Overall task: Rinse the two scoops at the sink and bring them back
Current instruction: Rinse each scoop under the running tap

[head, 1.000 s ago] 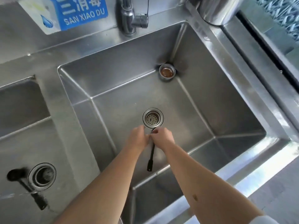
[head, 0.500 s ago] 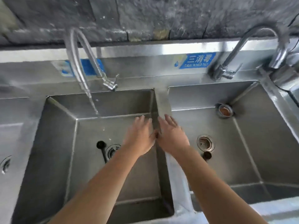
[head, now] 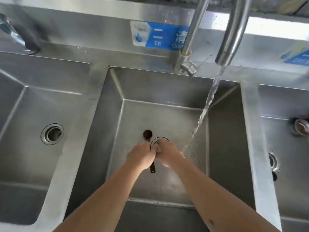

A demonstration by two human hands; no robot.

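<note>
Sink unit: I see a steel sink (head: 93, 77) with three basins in a row; both arms reach into the middle basin (head: 137, 91).
Left basin: its round drain (head: 52, 134) sits open on the floor, nothing else in it that I can make out.
Right basin: only partly in view, with a drain (head: 274, 162) near the right edge and a small round fitting (head: 300, 127) higher up.
Tap: a curved steel spout (head: 231, 30) hangs over the middle basin's back right corner.
Water: a stream (head: 207, 104) runs down at a slant and lands just beside my right hand.
Sign: a blue label (head: 160, 36) is stuck on the back wall, partly behind the tap's pipe.
Left hand (head: 141, 156): fingers curled around the handle of a dark scoop (head: 147, 133), with its round bowl sticking out beyond the knuckles and the handle end showing below the palm.
Right hand (head: 168, 152): touching the left hand over the middle drain (head: 156, 141); fingers bent, blurred and wet, so I cannot tell whether they hold anything.
Second scoop: I cannot pick it out for certain.
</note>
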